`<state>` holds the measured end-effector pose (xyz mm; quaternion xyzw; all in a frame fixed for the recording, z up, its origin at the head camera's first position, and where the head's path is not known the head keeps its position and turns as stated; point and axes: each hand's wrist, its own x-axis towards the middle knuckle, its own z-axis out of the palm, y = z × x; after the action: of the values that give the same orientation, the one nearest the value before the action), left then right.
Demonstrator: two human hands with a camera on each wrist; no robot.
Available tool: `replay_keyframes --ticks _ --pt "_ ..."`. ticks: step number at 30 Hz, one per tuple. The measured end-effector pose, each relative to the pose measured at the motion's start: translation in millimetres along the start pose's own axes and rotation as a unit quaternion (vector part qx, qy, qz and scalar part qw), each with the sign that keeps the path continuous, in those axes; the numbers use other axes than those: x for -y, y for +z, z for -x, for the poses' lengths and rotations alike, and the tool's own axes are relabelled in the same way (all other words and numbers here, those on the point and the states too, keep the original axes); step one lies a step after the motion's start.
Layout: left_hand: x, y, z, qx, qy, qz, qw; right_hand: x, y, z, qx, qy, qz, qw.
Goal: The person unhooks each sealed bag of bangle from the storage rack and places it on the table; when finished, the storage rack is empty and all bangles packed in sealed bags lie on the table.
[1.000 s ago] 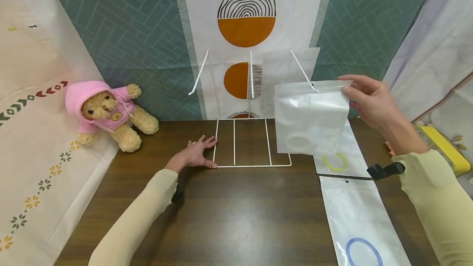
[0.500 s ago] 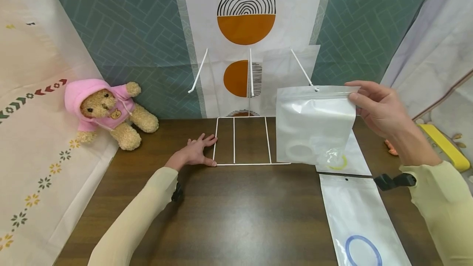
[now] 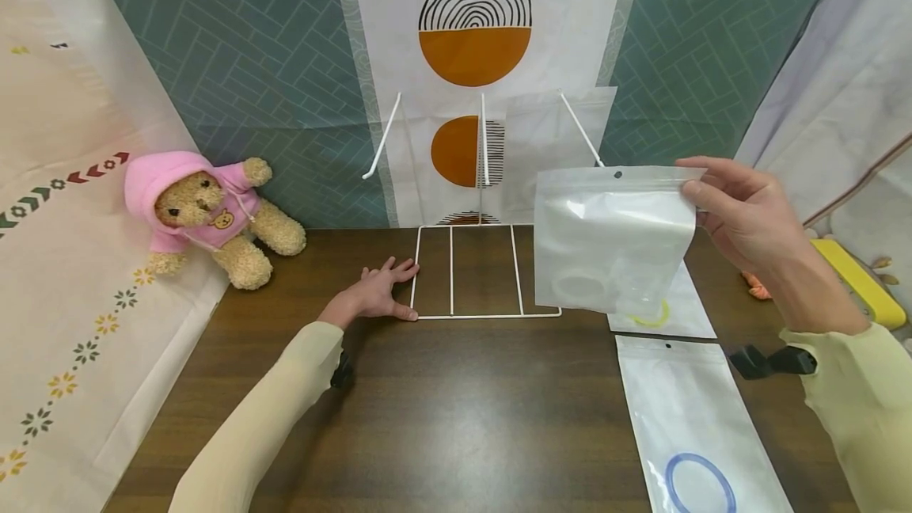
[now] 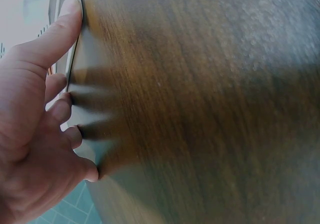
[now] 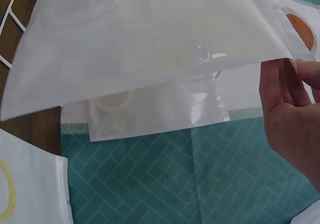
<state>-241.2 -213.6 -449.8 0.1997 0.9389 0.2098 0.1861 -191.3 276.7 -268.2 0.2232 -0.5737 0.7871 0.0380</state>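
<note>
My right hand [image 3: 737,208] pinches the top right corner of a white zip bag [image 3: 613,240], thumb in front and fingers behind. The bag hangs in front of the right prong [image 3: 582,129] of a white wire rack [image 3: 489,316]. Its punched hole sits just right of where the prong goes out of sight behind the bag's top edge. A faint ring shape shows through the bag. Farther back, another translucent bag [image 5: 160,109] hangs near that prong's base. My left hand [image 3: 374,291] rests with spread fingers on the table, touching the left side of the rack's base.
Two more white bags lie on the right of the table, one with a yellow ring [image 3: 651,315], one with a blue ring [image 3: 701,483]. A teddy bear [image 3: 214,212] in a pink hoodie sits at left. A yellow box [image 3: 858,283] stands far right.
My right hand has drawn the bag right and slightly down; the prong tip, which showed through the bag's hole, is now behind its top edge. My left hand has stayed on the rack.
</note>
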Motion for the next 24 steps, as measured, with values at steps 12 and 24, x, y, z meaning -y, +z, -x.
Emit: replay_keyframes --ticks 12,24 --pt "-1.6 0.2 0.0 0.000 -0.001 0.001 1.0000 2.0 5.0 25.4 0.030 0.018 0.067 0.9972" --pt "-1.2 0.5 -0.5 -0.002 -0.005 -0.001 1.0000 -16.4 6.1 64.4 0.026 0.021 0.100 0.9944"
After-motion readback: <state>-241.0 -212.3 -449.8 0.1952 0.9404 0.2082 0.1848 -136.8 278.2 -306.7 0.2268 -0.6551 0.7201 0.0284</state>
